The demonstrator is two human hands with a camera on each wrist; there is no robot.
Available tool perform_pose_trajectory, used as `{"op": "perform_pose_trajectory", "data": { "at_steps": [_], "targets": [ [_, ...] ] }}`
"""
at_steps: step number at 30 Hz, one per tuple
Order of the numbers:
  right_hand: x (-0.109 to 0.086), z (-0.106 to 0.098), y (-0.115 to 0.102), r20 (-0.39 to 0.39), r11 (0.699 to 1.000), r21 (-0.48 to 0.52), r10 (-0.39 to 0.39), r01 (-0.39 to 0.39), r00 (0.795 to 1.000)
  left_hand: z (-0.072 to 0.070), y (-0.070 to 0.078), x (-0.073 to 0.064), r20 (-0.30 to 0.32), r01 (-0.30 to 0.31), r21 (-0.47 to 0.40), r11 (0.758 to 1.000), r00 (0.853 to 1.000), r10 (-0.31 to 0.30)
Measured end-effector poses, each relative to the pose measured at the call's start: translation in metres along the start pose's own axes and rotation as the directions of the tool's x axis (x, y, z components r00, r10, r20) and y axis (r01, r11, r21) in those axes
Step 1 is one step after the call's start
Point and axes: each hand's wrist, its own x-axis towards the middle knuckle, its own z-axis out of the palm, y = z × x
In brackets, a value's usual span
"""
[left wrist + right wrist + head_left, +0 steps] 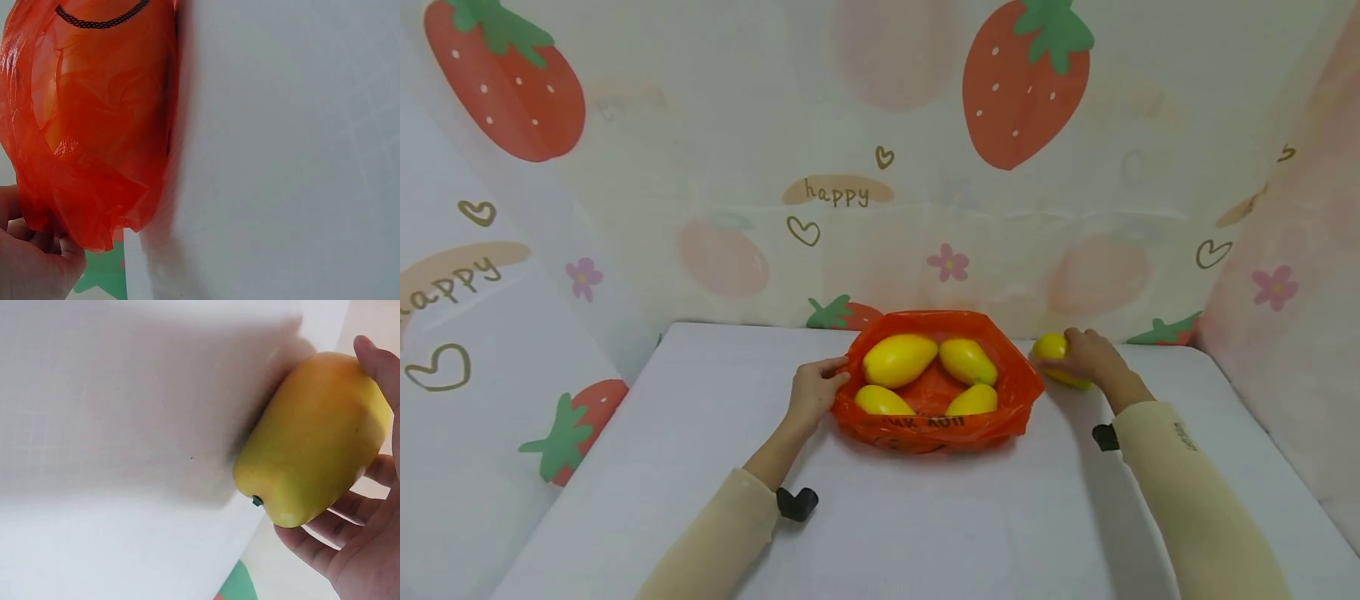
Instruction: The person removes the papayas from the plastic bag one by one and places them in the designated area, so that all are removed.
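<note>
A red plastic bag [932, 433] stands open-mouthed at the middle of the table, with several yellow mangoes [898, 360] inside. My left hand [812, 392] pinches the bag's left rim; in the left wrist view its fingers [40, 240] are at the bag's crumpled edge. To the right of the bag, my right hand [1090, 357] grips another yellow mango [1049, 345] close over the table. The right wrist view shows this mango [312, 440] with a small dark green stem, the thumb on one side and the other fingers curled along the opposite side.
The white table [925, 525] ends at a printed cloth backdrop [737, 167] just behind the bag and the right hand. More cloth hangs at both sides. Dark wrist straps [797, 503] show at both cuffs.
</note>
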Motion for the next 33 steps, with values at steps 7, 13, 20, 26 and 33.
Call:
{"op": "perform_pose_trajectory", "data": {
  "at_steps": [7,13,20,26,33],
  "targets": [
    [-0.003,0.001,0.001,0.011,0.999,0.038,0.0,-0.001,1.0,0.0,0.0,0.0,-0.006,-0.016,0.02,1.0,1.0,0.016],
    [-0.006,-0.001,0.0,0.005,1.0,0.023,-0.004,0.004,1.0,0.001,0.002,0.0,-0.006,-0.014,0.013,1.0,1.0,0.014],
    [-0.009,-0.001,-0.003,0.006,1.0,0.002,-0.028,0.028,1.0,0.001,0.001,0.0,0.008,-0.009,0.009,1.0,1.0,0.009],
    [-0.011,-0.01,-0.004,-0.05,0.999,-0.002,-0.054,0.054,0.997,0.001,0.002,0.0,0.012,-0.007,-0.004,1.0,1.0,0.007],
    [-0.022,-0.026,-0.016,-0.115,0.985,0.132,-0.095,0.11,0.989,0.001,0.005,-0.001,0.0,0.003,-0.022,1.0,1.0,-0.003]
  ]
}}
